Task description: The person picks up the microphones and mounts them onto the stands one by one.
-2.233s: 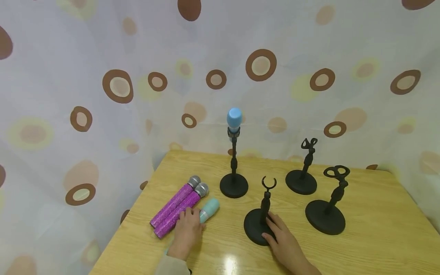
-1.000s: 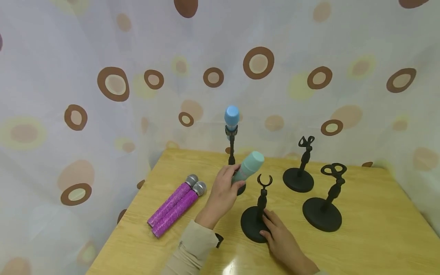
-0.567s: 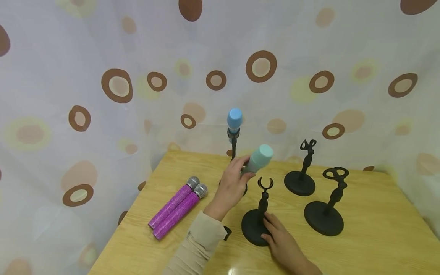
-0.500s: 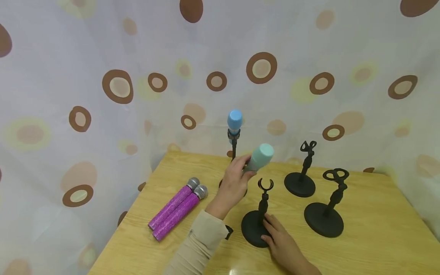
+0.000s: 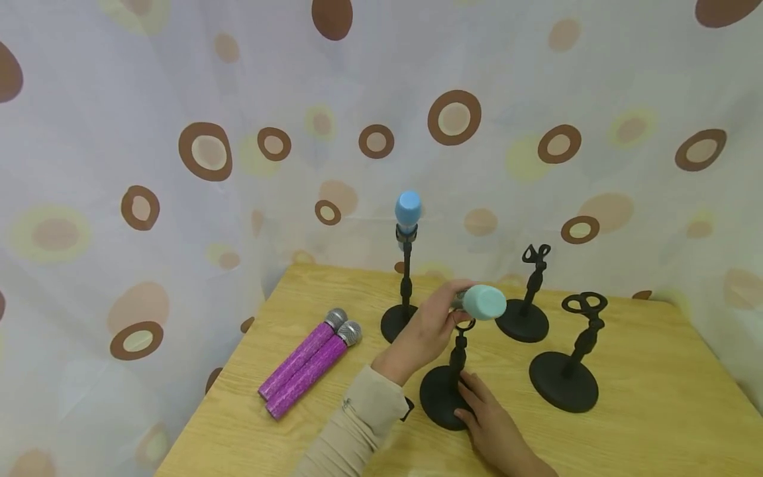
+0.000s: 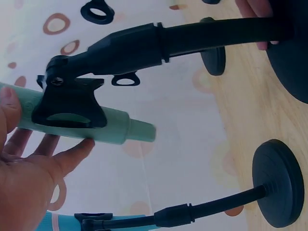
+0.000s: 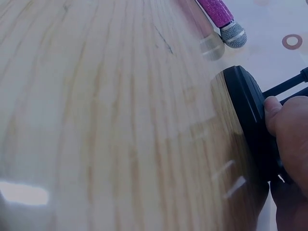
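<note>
My left hand (image 5: 420, 334) grips a mint-green microphone (image 5: 485, 303) by its body, just above the front black microphone stand (image 5: 457, 354). In the left wrist view, the stand's clip (image 6: 70, 108) lies along the microphone's body (image 6: 113, 126), with my thumb and fingers around its head side and the narrow tail end sticking out past the clip. My right hand (image 5: 495, 424) holds the same stand low down, thumb on the round base and fingers by the post. The right wrist view has the thumb on the rim of the base (image 7: 248, 115).
Behind, a blue microphone (image 5: 408, 211) sits in another stand (image 5: 406, 288). Two stands with vacant clips, one farther back (image 5: 524, 321) and one nearer (image 5: 563, 381), are on the right. Two purple glitter microphones (image 5: 310, 364) lie side by side on the wooden table at left.
My left hand has picked the mint-green microphone up off the table, carried it right, and tipped and lowered it to the front stand's clip. My right hand has stayed on the base.
</note>
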{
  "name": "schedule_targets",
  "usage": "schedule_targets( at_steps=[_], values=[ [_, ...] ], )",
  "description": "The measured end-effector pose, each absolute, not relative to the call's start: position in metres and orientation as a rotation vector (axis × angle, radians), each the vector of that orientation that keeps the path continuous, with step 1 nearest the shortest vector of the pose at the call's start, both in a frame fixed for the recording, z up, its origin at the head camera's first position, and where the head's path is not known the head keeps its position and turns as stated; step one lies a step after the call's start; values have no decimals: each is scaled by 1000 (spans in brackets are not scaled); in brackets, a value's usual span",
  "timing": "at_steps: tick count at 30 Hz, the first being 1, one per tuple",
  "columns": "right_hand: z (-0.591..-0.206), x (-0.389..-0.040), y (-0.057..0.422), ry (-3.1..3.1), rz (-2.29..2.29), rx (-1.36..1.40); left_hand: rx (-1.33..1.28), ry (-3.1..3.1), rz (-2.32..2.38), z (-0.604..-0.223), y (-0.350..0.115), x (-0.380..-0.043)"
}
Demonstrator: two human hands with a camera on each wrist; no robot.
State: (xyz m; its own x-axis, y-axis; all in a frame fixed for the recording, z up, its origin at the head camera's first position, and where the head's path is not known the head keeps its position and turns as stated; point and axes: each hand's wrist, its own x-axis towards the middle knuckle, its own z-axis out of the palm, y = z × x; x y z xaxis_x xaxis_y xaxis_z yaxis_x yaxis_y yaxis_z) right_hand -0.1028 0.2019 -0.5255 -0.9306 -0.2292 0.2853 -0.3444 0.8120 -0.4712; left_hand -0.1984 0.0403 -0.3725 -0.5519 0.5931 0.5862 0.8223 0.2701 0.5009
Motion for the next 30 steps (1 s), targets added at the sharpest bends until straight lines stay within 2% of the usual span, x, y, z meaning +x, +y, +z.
schedule_targets(
  at_steps=[10,21,30],
  values=[
    [-529,-103,201,-2770,792,477,-1304,-2369,-1143,-381,33,-203],
    [-532,-103,201,-2745,830,488,-1466,-2382,-1102,-385,26,-207],
    [-532,-102,201,-2681,806,483,-1414,-2402,-806,-387,33,-209]
  ],
)
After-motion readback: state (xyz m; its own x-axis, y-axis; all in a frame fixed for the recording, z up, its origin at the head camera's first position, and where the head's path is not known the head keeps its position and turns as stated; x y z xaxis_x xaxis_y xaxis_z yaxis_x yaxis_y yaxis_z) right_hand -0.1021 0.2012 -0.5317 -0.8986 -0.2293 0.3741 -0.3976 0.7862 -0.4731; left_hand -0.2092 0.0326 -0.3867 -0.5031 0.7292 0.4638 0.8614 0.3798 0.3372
